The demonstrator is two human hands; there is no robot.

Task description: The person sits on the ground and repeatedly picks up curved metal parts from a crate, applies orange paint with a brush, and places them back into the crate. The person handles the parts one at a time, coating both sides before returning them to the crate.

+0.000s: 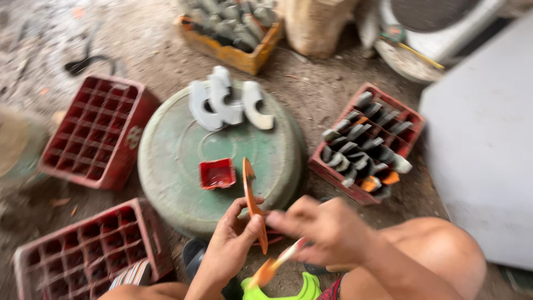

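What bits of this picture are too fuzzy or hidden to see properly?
- Right hand, head view: blurred, so its grip on the brush is unclear.
- Brush tip: smeared, bristles not distinguishable.
- Orange blade piece: its lower part sits behind the left hand.
- Yellow crate: cut off by the top edge.
- Grey pieces in the right red crate: their lower parts are hidden inside the compartments.

tub ctr | crates L | filled crate R
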